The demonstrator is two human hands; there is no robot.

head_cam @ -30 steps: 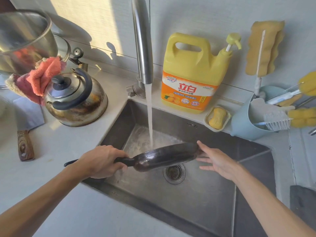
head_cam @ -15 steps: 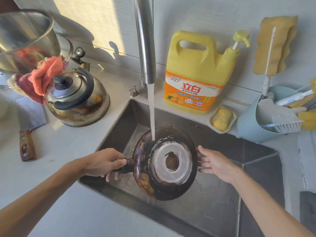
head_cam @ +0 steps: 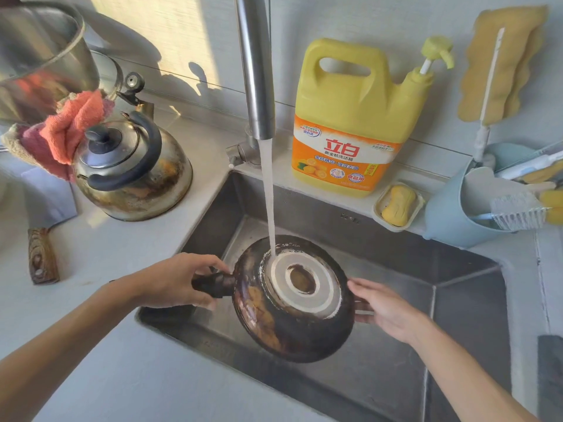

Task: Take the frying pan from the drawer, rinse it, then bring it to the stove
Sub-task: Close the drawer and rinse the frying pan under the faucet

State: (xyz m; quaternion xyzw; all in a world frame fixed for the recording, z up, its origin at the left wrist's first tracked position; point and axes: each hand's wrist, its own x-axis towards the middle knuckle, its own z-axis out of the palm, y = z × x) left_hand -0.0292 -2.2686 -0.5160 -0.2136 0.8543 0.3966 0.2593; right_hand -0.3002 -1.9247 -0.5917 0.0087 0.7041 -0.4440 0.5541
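The pan [head_cam: 292, 300] fills the middle of the sink [head_cam: 457, 300], with the faucet [head_cam: 256, 71] straight above it. On your left the kettle [head_cam: 131, 169] stands near the sink's corner. The detergent jug [head_cam: 356, 117] and soap dish [head_cam: 399, 205] line its back rim. To your right the basin is open.

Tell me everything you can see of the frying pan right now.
The frying pan is tipped on edge over the sink, underside facing the camera: dark, scorched metal with brownish stains and a pale ring-shaped base disc with a dark centre. The left hand grips its dark handle; the right hand, fingers straight, reaches its opposite rim. Tap water strikes the disc's upper edge. Its inside is hidden.
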